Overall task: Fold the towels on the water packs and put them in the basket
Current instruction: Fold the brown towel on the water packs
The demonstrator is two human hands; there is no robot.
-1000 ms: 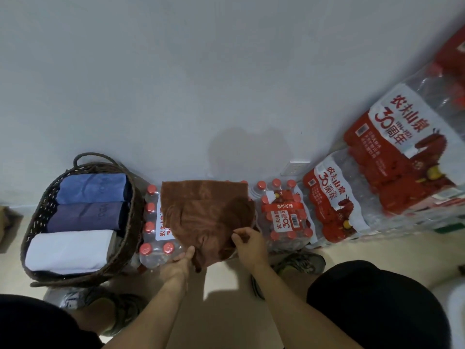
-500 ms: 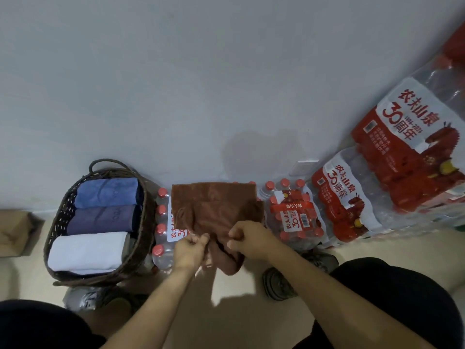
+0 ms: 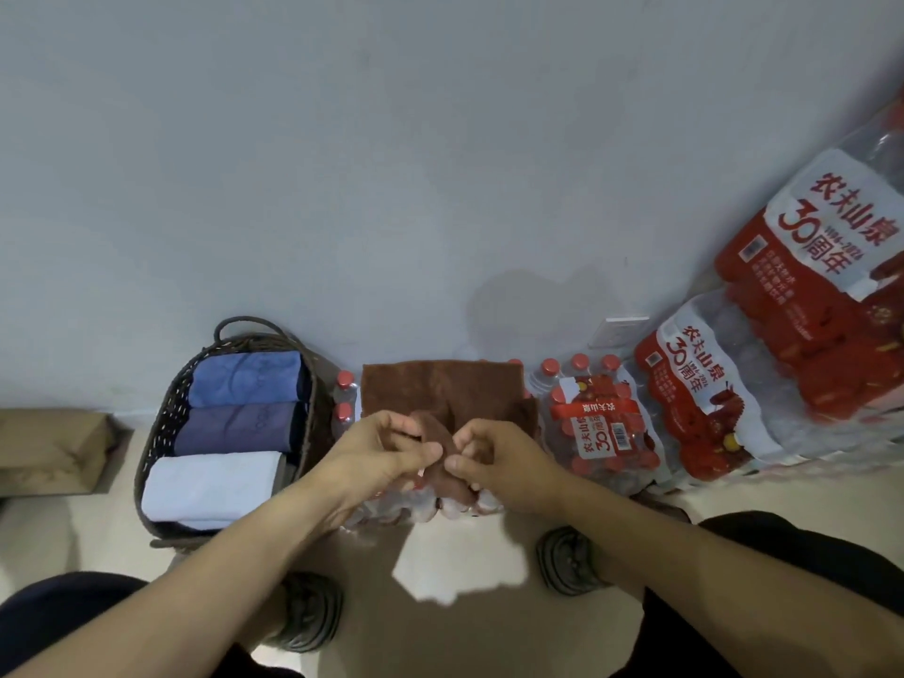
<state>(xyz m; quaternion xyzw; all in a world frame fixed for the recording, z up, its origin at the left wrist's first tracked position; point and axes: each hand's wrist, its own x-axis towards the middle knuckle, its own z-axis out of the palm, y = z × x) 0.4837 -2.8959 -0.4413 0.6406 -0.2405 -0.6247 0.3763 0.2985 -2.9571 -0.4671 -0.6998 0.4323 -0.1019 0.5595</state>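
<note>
A plain pale wall (image 3: 391, 163) fills the upper part of the view, meeting a light floor (image 3: 455, 555) along which everything is lined up. At the far left a brown cardboard box (image 3: 49, 450) lies on the floor against the wall. Next to it stands a dark woven basket (image 3: 161, 433) with a loop handle at its back rim; inside lie three folded towels in a row, a blue towel (image 3: 244, 379) at the back, a purple towel (image 3: 235, 428) in the middle and a white towel (image 3: 210, 486) nearest the person. Just right of the basket sits a water pack (image 3: 345, 398) with red bottle caps, and a brown towel (image 3: 440, 389) is spread over its top, its near edge bunched and lifted. The left hand (image 3: 386, 452) and the right hand (image 3: 499, 462) meet over that near edge, almost touching each other; the fingers of both hands are curled and pinch the brown cloth between thumb and fingertips. Below the forearms two grey shoes (image 3: 308, 614) rest on the floor. Right of the towel stands a second water pack (image 3: 601, 428) with a red label, then two larger water packs (image 3: 709, 393) stacked against the wall at the right edge.
</note>
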